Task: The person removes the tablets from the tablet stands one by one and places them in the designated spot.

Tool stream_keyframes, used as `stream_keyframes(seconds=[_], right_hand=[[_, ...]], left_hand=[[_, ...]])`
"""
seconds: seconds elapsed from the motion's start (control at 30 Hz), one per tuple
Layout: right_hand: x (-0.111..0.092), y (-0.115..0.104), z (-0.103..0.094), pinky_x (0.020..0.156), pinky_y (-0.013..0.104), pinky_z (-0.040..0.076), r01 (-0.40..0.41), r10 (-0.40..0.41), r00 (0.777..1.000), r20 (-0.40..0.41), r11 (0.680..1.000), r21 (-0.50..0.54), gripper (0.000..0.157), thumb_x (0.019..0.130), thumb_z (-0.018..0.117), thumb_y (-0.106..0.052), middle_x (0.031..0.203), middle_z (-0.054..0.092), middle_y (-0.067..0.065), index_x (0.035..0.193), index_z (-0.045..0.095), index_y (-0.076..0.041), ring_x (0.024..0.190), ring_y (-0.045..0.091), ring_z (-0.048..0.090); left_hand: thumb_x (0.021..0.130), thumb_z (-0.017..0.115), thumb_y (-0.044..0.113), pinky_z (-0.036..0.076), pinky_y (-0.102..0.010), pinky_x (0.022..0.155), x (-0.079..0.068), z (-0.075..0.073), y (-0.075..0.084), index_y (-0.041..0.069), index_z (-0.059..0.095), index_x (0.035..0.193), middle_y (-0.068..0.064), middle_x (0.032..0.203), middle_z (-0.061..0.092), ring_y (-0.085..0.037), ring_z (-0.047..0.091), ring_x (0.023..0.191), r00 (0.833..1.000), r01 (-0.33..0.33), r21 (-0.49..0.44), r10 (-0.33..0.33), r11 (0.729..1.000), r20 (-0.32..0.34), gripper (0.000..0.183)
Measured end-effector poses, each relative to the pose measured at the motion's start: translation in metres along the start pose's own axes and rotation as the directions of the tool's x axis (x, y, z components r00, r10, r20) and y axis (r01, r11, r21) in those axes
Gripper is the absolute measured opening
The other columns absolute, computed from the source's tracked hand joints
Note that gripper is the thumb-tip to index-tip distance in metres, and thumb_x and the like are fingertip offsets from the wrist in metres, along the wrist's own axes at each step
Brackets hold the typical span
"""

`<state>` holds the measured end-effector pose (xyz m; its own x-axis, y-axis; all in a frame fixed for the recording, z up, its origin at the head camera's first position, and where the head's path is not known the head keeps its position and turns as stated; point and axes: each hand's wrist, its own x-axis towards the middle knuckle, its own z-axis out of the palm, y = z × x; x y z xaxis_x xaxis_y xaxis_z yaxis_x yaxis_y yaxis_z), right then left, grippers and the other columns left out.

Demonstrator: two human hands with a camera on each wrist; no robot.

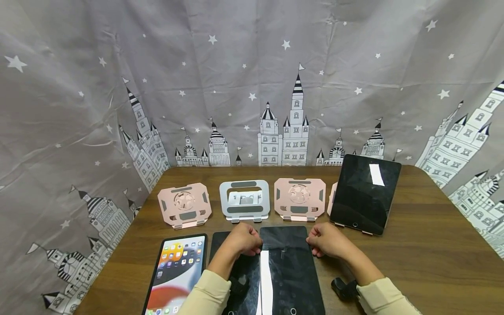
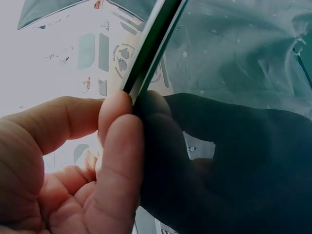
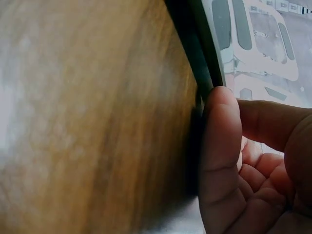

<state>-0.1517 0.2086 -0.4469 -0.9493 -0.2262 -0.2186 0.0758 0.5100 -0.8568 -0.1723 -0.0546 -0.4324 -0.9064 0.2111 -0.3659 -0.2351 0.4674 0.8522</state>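
Note:
A dark-screened tablet (image 1: 293, 262) lies at the front middle of the table, with a white glare strip along its left part. My left hand (image 1: 245, 238) holds its left edge near the far end, fingertips against the thin side. Opposite, my right hand (image 1: 326, 239) grips the right edge with curled fingers. In the left wrist view the thumb and fingers (image 2: 119, 156) meet at the edge, and the glossy screen (image 2: 234, 73) mirrors them. The right wrist view shows fingertips (image 3: 222, 141) on the tablet's thin edge (image 3: 209, 48). Another dark tablet (image 1: 220, 239) lies partly under my left arm.
A tablet with a lit home screen (image 1: 177, 271) lies at the left. Behind stand a pink tablet stand (image 1: 198, 197), a light blue stand (image 1: 245, 214) and another pink stand (image 1: 283, 192). At the right a dark tablet (image 1: 362, 201) leans on a partly hidden pink stand (image 1: 332, 197).

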Motion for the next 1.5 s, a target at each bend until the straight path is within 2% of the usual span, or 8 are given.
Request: stream_keyframes(seconds=[0.57, 0.87, 1.17, 1.3, 1.5], right_hand=[[-0.0021, -0.0010, 0.0013, 0.050, 0.026, 0.052, -0.002, 0.001, 1.000, -0.024, 0.999, -0.034, 0.016, 0.091, 0.063, 0.002, 0.062, 0.055, 0.004, 0.078, 0.056, -0.002, 0.052, 0.013, 0.058], [-0.0019, 0.0000, 0.0023, 0.049, 0.026, 0.052, -0.012, 0.011, 0.999, -0.036, 0.999, -0.035, 0.017, 0.091, 0.064, 0.002, 0.062, 0.055, 0.004, 0.077, 0.056, -0.002, 0.052, 0.013, 0.058], [-0.0033, -0.0009, 0.0032, 0.049, 0.027, 0.052, -0.050, 0.049, 0.997, -0.063, 0.998, -0.026, 0.016, 0.091, 0.064, 0.003, 0.063, 0.055, 0.006, 0.078, 0.056, -0.002, 0.052, 0.013, 0.058], [-0.0043, 0.0006, 0.0014, 0.049, 0.025, 0.052, -0.037, 0.038, 0.998, -0.043, 0.999, 0.017, 0.014, 0.092, 0.063, 0.003, 0.064, 0.056, 0.006, 0.080, 0.055, -0.001, 0.052, 0.013, 0.059], [-0.0065, 0.0058, -0.0038, 0.053, 0.025, 0.054, 0.017, -0.019, 1.000, 0.010, 0.991, 0.133, 0.007, 0.094, 0.061, 0.000, 0.071, 0.058, 0.006, 0.089, 0.057, 0.003, 0.059, 0.013, 0.061]], left_hand=[[0.082, 0.065, -0.007, 0.054, -0.025, 0.051, 0.0001, 0.0023, 0.0022, 0.003, 0.059, 0.072, -0.005, 0.059, 0.058, -0.010, 0.057, 0.051, 0.999, 0.000, 0.082, 0.003, 0.997, -0.033, 0.015], [0.081, 0.066, -0.008, 0.054, -0.025, 0.049, 0.0008, 0.0033, 0.0018, 0.003, 0.060, 0.069, -0.005, 0.058, 0.058, -0.010, 0.058, 0.049, 0.999, 0.002, 0.071, 0.001, 0.997, -0.051, 0.017], [0.079, 0.069, -0.007, 0.053, -0.025, 0.047, 0.0000, 0.0069, 0.0051, 0.006, 0.055, 0.062, -0.004, 0.052, 0.058, -0.010, 0.058, 0.047, 0.995, -0.012, 0.138, 0.025, 0.990, -0.097, 0.026], [0.080, 0.069, -0.007, 0.053, -0.025, 0.048, -0.0002, 0.0056, 0.0039, 0.005, 0.057, 0.063, -0.004, 0.053, 0.058, -0.011, 0.058, 0.048, 0.997, -0.029, 0.121, 0.037, 0.992, -0.065, 0.023], [0.082, 0.072, -0.002, 0.056, -0.028, 0.054, -0.0005, -0.0007, 0.0062, 0.005, 0.060, 0.070, -0.005, 0.064, 0.060, -0.013, 0.060, 0.056, 0.999, -0.035, 0.119, 0.031, 0.992, 0.039, 0.018]])
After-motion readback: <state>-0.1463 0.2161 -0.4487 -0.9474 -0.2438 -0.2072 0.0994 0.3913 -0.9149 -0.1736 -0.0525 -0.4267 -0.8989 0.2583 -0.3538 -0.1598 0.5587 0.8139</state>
